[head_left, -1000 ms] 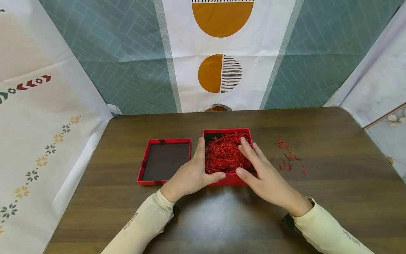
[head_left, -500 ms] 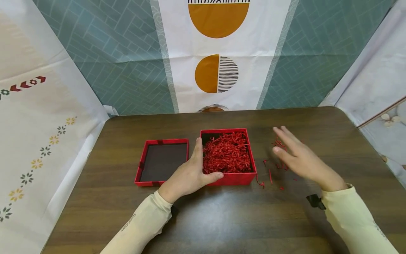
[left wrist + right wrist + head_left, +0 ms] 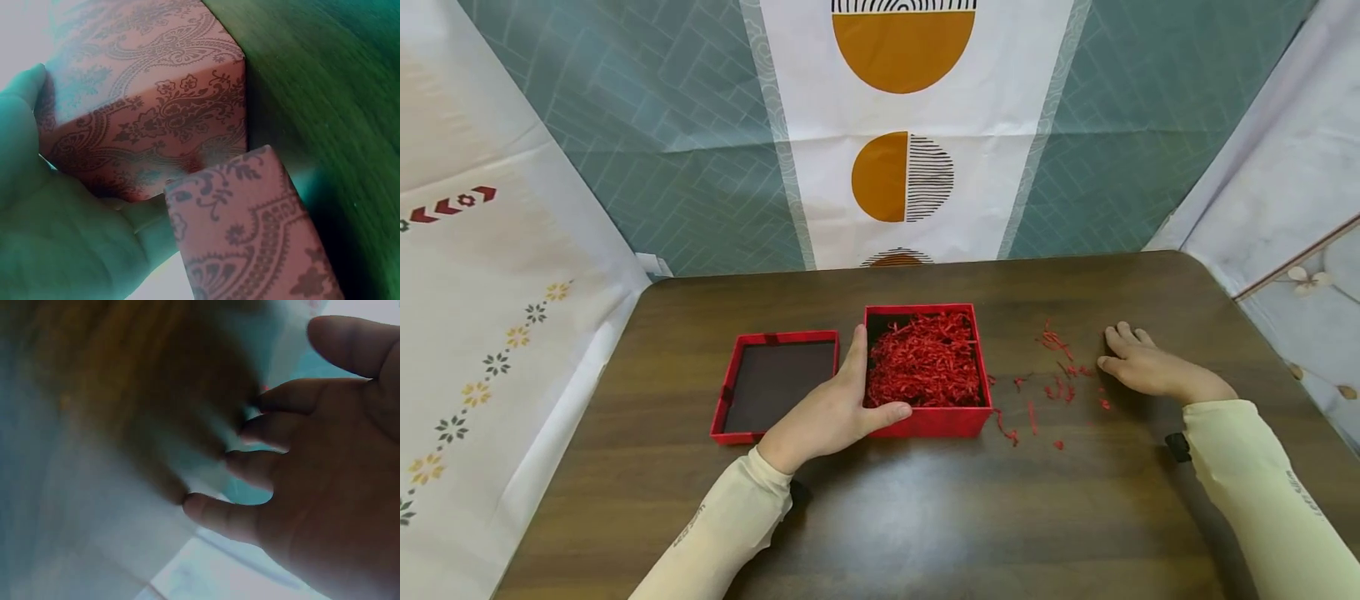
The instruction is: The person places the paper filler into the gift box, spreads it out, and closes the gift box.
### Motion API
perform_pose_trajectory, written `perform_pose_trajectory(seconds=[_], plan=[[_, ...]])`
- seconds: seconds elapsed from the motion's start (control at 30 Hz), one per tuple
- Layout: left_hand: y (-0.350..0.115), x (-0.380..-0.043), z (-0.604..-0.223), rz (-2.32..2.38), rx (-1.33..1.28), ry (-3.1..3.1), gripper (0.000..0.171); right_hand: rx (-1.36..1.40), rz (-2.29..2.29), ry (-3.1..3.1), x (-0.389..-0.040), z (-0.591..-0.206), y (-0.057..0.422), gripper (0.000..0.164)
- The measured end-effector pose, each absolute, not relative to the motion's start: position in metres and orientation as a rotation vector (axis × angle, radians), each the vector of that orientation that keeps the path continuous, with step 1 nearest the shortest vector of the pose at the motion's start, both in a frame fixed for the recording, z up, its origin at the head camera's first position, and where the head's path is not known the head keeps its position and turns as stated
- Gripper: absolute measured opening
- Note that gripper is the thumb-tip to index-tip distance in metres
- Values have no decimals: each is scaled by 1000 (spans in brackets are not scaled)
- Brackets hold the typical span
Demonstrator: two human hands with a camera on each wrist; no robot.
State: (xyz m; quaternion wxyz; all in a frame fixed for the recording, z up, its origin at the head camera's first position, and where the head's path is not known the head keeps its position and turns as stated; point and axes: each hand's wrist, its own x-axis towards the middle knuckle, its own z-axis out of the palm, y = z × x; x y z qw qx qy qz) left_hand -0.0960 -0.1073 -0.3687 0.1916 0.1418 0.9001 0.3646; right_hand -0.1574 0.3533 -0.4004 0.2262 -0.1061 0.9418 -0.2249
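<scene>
A red patterned box (image 3: 932, 423), its top uncovered, stands mid-table with red shredded paper (image 3: 925, 358) heaped inside. My left hand (image 3: 820, 417) rests against its near left corner, thumb stretched along the front wall and straight fingers along the left side. In the left wrist view the patterned box wall (image 3: 181, 112) lies against that hand. Right of the box, scattered paper shreds (image 3: 1063, 387) lie on the tabletop. Beyond them my right hand (image 3: 1150, 367) is low over the wood, fingers spread and fingertips at the surface. Its palm and fingers (image 3: 219, 515) show in the right wrist view, holding nothing.
A shallow red lid (image 3: 775, 383) with a dark inside lies left of the box, close to my left hand. The brown wooden table (image 3: 925, 517) reaches back to a patterned curtain (image 3: 715, 192). Pale cloths hang at both sides.
My right hand has left the box's right side, moved right and lowered to the table beyond the shreds. More shreds show right beside the box. My left hand stays at its corner.
</scene>
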Motion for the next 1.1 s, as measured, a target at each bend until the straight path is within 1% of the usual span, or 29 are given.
perform_pose_trajectory(seconds=[0.27, 0.37, 0.53, 0.73, 0.9, 1.1], plan=[[-107, -96, -369, 1005, 386, 2530, 117, -282, -440, 2660, -169, -420, 337, 94], [-106, -97, -370, 1006, 395, 2531, 117, -317, -423, 2663, -168, -417, 329, 89], [-104, -99, -370, 1006, 407, 2540, 118, -379, -410, 2657, -169, -408, 308, 73], [-103, -97, -370, 1000, 397, 2551, 120, -503, -362, 2688, -174, -410, 276, 65], [-104, -95, -371, 1005, 393, 2549, 122, -687, -307, 2691, -157, -409, 246, 61], [-103, -96, -372, 1011, 400, 2558, 121, -847, -320, 2643, -126, -408, 222, 62]])
